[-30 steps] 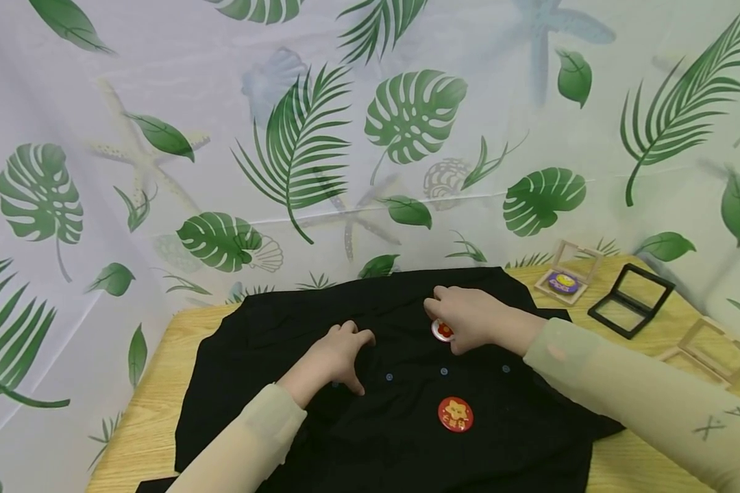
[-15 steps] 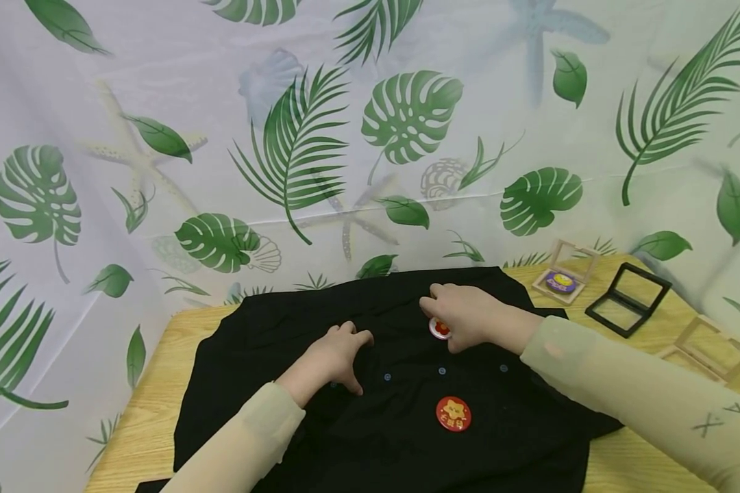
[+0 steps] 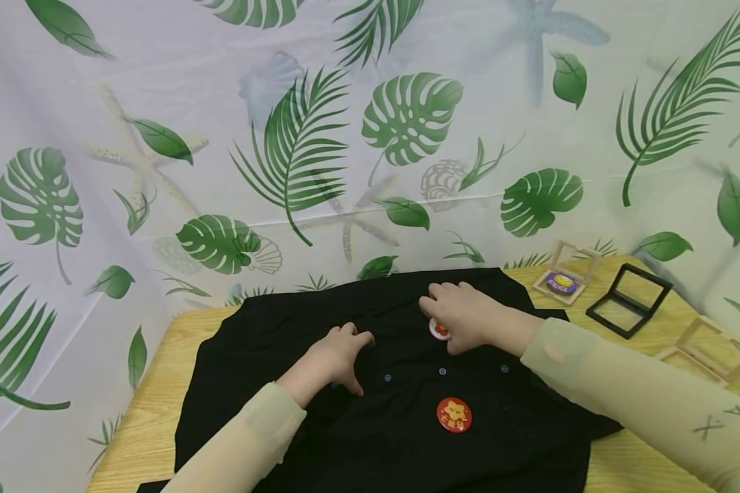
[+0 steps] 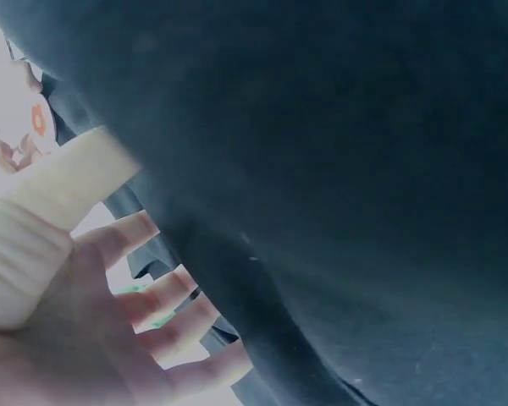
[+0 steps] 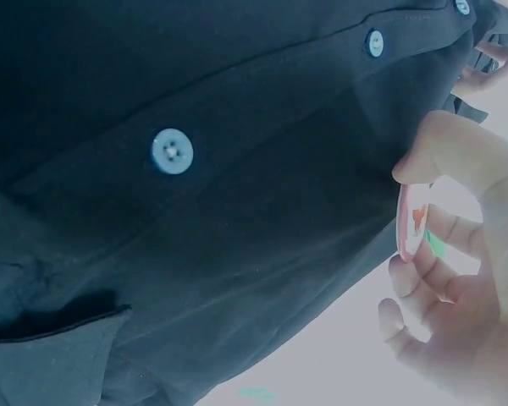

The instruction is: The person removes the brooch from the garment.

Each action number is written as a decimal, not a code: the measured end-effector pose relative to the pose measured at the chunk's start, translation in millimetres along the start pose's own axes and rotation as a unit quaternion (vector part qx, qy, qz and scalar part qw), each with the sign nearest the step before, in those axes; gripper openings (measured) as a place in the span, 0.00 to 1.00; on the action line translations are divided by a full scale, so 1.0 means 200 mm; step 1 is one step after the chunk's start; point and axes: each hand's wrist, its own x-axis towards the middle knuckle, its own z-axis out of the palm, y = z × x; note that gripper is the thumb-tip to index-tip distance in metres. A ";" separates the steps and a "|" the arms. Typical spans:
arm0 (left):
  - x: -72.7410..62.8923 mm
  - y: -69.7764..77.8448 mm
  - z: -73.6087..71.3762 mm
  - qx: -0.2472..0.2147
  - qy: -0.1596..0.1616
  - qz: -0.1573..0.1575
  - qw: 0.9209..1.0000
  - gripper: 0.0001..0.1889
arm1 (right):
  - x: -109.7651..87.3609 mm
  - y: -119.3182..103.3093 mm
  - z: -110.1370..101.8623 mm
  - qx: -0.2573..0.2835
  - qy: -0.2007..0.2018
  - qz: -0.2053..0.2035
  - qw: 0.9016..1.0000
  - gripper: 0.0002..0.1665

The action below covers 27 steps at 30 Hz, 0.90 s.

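Note:
A black buttoned shirt [image 3: 358,438] lies spread over the table. My right hand [image 3: 469,315] pinches a round white badge with a red flower [image 3: 440,329] by its edge, against the shirt's upper right part. In the right wrist view the badge [image 5: 412,222] stands edge-on between thumb and fingers, close to the cloth; its back is hidden. My left hand [image 3: 339,356] rests on the shirt further left, thumb and fingers spread apart, with nothing in them. A red badge with a yellow star [image 3: 453,415] lies on the shirt below the row of blue buttons [image 3: 442,372].
Three small hinged frame boxes stand open at the table's right: a wooden box [image 3: 558,293] holding a purple and yellow badge [image 3: 561,282], a black box [image 3: 619,316], and another wooden box [image 3: 709,342] partly behind the right sleeve. A leaf-patterned curtain [image 3: 321,137] hangs behind the table [image 3: 142,411].
Both hands keep nearly the same places. The right fingers shift slightly around the white badge; the whole view moves a little.

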 end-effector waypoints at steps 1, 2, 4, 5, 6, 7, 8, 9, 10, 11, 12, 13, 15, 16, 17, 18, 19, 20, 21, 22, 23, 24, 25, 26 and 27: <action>0.00 0.01 0.00 0.007 -0.001 0.000 1.000 0.42 | 0.00 0.00 0.00 0.001 0.001 0.000 1.000 0.32; 0.00 0.01 -0.01 0.014 -0.002 -0.001 1.000 0.42 | 0.00 0.00 0.00 0.003 0.002 -0.001 1.000 0.32; 0.01 0.02 -0.02 0.033 -0.003 0.000 0.999 0.41 | 0.00 0.01 0.00 0.006 0.006 -0.007 1.000 0.32; 0.01 0.03 -0.03 0.043 -0.003 0.002 0.999 0.41 | 0.00 0.01 0.00 0.009 0.008 -0.009 1.000 0.32; 0.01 0.04 -0.04 0.051 -0.001 0.004 0.999 0.40 | 0.00 0.01 0.00 0.012 0.009 -0.012 1.000 0.32; 0.02 0.05 -0.04 0.056 0.002 0.008 0.998 0.38 | 0.00 0.02 0.00 0.015 0.010 -0.013 1.000 0.31; 0.02 0.05 -0.05 0.059 0.010 0.012 0.998 0.36 | 0.00 0.02 0.00 0.018 0.011 -0.014 1.000 0.31; 0.03 0.06 -0.06 0.060 0.021 0.018 0.998 0.34 | 0.00 0.02 0.00 0.021 0.010 -0.013 1.000 0.31; 0.04 0.07 -0.08 0.059 0.034 0.024 0.997 0.32 | 0.00 0.02 0.00 0.023 0.010 -0.012 1.000 0.31; 0.04 0.08 -0.09 0.056 0.051 0.032 0.997 0.29 | 0.00 0.02 -0.01 0.028 0.008 -0.007 1.000 0.31; 0.05 0.09 -0.10 0.052 0.068 0.039 0.996 0.27 | 0.00 0.02 -0.01 0.030 0.007 -0.004 1.000 0.31; 0.06 0.10 -0.11 0.046 0.086 0.045 0.994 0.24 | -0.01 0.02 -0.02 0.034 0.006 -0.001 0.999 0.31; 0.08 0.13 -0.13 0.039 0.121 0.058 0.990 0.20 | -0.01 0.02 -0.02 0.038 0.005 0.003 0.999 0.31; 0.09 0.14 -0.13 0.036 0.137 0.064 0.988 0.19 | -0.01 0.02 -0.02 0.040 0.004 0.005 0.999 0.30; 0.10 0.15 -0.13 0.032 0.153 0.070 0.985 0.18 | -0.01 0.02 -0.03 0.041 0.004 0.006 0.999 0.30; 0.10 0.16 -0.13 0.028 0.167 0.076 0.983 0.17 | -0.01 0.02 -0.03 0.042 0.004 0.007 0.999 0.30; 0.11 0.17 -0.14 0.025 0.181 0.083 0.980 0.16 | -0.01 0.02 -0.03 0.042 0.003 0.007 0.999 0.30; 0.12 0.18 -0.13 0.025 0.194 0.088 0.977 0.16 | -0.01 0.02 -0.03 0.043 0.003 0.008 0.999 0.30; 0.12 0.19 -0.13 0.024 0.207 0.094 0.974 0.16 | -0.01 0.02 -0.03 0.043 0.003 0.010 0.999 0.29; 0.13 0.20 -0.13 0.026 0.217 0.100 0.971 0.16 | -0.01 0.02 -0.03 0.044 0.003 0.011 0.999 0.29; 0.13 0.20 -0.13 0.028 0.226 0.104 0.968 0.16 | -0.01 0.02 -0.03 0.045 0.003 0.012 0.999 0.29; 0.14 0.21 -0.13 0.031 0.235 0.107 0.966 0.15 | -0.01 0.02 -0.03 0.046 0.004 0.013 0.999 0.29; 0.14 0.22 -0.12 0.034 0.241 0.109 0.964 0.15 | -0.01 0.03 -0.03 0.047 0.005 0.013 0.999 0.29; 0.15 0.22 -0.12 0.035 0.246 0.111 0.962 0.15 | -0.01 0.03 -0.03 0.048 0.006 0.012 0.999 0.29; 0.15 0.23 -0.12 0.035 0.248 0.111 0.962 0.14 | -0.01 0.03 -0.03 0.048 0.007 0.013 0.999 0.29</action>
